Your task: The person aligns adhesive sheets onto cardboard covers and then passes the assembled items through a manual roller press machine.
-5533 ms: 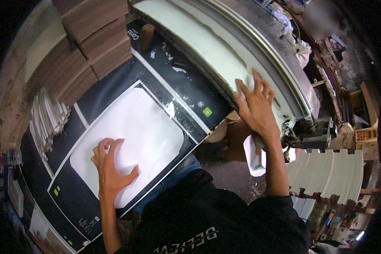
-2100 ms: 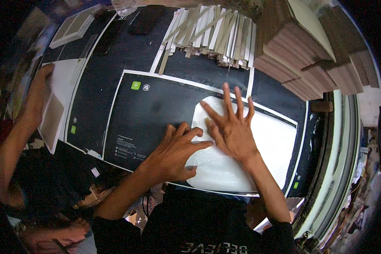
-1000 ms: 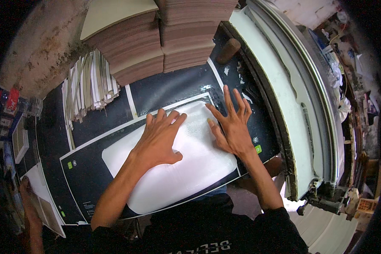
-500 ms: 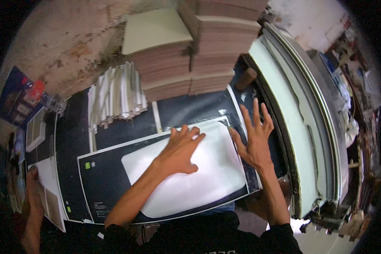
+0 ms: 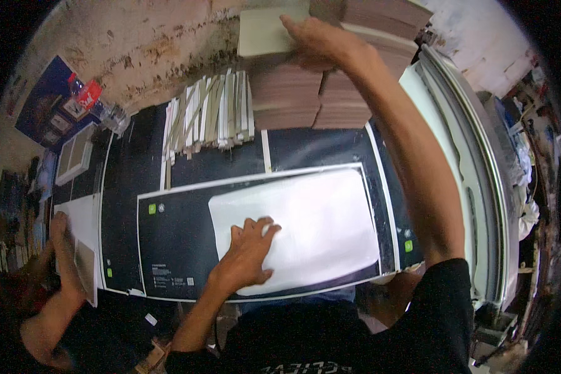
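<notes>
The left hand point(image 5: 246, 255) was spread wide on my feed, its fingers crooked and its thumb held away from them, over the left part of a white sheet point(image 5: 318, 230). That sheet lay flat on the right-hand side of a black panel point(image 5: 174, 234) with a white border, and the panel in turn lay on a dark counter point(image 5: 131, 156). The right hand point(image 5: 321, 40) was stretched far forward at the pale top board point(image 5: 262, 28) of a brown stack point(image 5: 287, 93); I could not tell from my view whether it gripped that board or only touched it.

Just left of the stack I saw a heap of thin strips point(image 5: 212, 112), white and grey-brown, and farther left a tilted clear bottle point(image 5: 93, 100) with a red label. Near the counter's left end, a co-worker's hand point(image 5: 59, 227) rested at another white piece point(image 5: 84, 215), with a grey board point(image 5: 86, 265) just beside it. Along the right side ran a long pale-green bed point(image 5: 442, 134) with a metal edge. Behind everything I made out a stained wall point(image 5: 168, 37).
</notes>
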Demonstrator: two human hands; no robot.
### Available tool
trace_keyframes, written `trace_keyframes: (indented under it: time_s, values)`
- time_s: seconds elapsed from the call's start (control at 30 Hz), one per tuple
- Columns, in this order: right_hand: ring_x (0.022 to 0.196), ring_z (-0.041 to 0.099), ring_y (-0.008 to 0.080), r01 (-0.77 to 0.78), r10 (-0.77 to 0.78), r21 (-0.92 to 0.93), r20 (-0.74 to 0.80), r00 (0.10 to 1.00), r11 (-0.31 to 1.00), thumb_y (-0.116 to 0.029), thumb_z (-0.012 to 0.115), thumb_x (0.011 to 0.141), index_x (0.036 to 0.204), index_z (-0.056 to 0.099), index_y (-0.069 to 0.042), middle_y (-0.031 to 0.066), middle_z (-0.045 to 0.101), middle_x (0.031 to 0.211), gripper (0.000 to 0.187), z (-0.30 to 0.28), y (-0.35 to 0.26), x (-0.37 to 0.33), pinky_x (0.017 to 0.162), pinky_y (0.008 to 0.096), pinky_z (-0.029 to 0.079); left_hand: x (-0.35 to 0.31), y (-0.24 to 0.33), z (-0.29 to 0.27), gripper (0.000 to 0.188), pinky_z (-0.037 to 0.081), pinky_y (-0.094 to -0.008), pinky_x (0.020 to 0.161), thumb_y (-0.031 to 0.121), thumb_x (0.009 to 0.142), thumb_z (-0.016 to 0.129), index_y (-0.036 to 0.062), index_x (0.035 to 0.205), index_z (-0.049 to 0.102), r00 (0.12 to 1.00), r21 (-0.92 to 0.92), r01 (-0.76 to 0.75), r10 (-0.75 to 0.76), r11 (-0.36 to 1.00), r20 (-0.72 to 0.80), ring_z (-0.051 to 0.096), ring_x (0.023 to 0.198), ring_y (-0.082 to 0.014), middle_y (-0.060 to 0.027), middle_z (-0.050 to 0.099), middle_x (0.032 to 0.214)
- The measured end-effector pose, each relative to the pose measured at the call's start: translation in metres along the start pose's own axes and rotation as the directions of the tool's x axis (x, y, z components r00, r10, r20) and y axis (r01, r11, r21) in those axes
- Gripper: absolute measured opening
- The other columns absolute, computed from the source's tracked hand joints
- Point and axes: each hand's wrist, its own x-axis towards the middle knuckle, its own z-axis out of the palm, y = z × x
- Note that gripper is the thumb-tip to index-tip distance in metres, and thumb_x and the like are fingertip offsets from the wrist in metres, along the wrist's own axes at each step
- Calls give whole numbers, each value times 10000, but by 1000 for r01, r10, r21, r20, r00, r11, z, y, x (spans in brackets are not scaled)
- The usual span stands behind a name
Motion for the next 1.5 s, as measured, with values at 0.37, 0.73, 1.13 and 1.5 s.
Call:
trace_keyframes:
  time_s: [0.37, 0.73, 1.13, 1.5]
  values:
    - [760, 677, 452, -29, 224, 335, -562, 797, 942, -10, 590, 817, 756, 631, 78, 295, 647, 785, 115, -21, -29, -36, 639, 533, 545, -35, 10, 34, 764, 322, -505, 1049, 213, 664, 879, 122, 1350, 556, 963, -142, 188, -211, 972, -169, 506, 1235, -315, -139, 550, 1312]
    - [733, 674, 453, 120, 135, 619, -348, 928, 776, -58, 698, 737, 758, 640, 55, 291, 628, 728, 128, -28, -20, -45, 624, 491, 520, -49, -2, 44, 706, 333, -502, 1021, 194, 760, 831, 118, 1392, 525, 960, -201, 110, -156, 974, -234, 527, 1248, -315, -145, 562, 1297]
    - [965, 701, 319, 6, -35, 568, 40, 999, 823, -224, 823, 713, 1288, 554, 63, 187, 740, 978, 697, -57, 13, -25, 800, 409, 573, -45, 0, 39, 741, 317, -508, 1059, 198, 761, 856, 117, 1411, 509, 967, -268, 153, -201, 951, -159, 514, 1280, -307, -149, 551, 1327]
    - [1178, 671, 313, -219, 184, 581, 119, 976, 784, -204, 926, 674, 1376, 583, -43, 164, 709, 1231, 798, -53, 3, -16, 1013, 436, 541, -48, -1, 43, 720, 350, -518, 1006, 209, 775, 838, 124, 1409, 508, 961, -212, 132, -177, 968, -211, 503, 1214, -327, -162, 534, 1325]
